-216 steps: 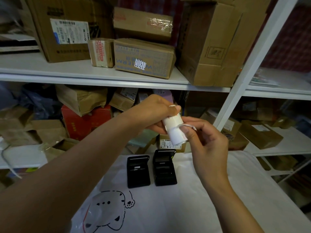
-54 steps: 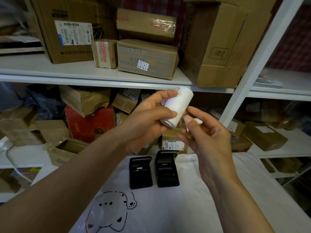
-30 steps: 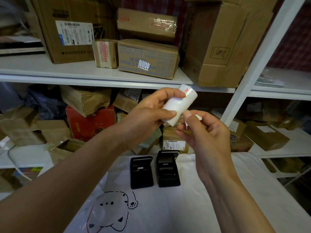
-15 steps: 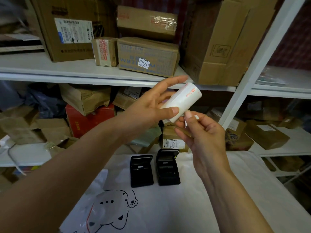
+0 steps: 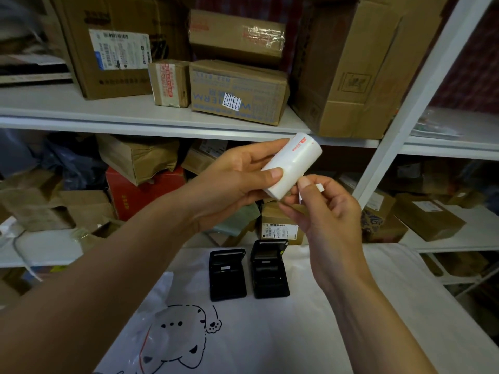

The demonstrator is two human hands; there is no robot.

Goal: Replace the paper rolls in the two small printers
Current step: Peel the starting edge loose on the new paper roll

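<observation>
The left hand holds a white paper roll up in the air, in front of the shelves. Its thumb lies on the front of the roll and its fingers curl round the back. The roll tilts, with its far end up and to the right. That end has small red print on it.

The right hand is just beside the low end of the roll. Its thumb and first finger pinch a small white paper strip. The strip may be the loose end of the roll, but it is too small to be sure.

Down below, two small black printers sit side by side on a white cloth. The left printer and the right printer both have their lids up. They are well apart from the hands.

A clear bag with a cartoon animal on it lies on the cloth, near the left arm.

The shelves behind are full of brown cardboard boxes.
</observation>
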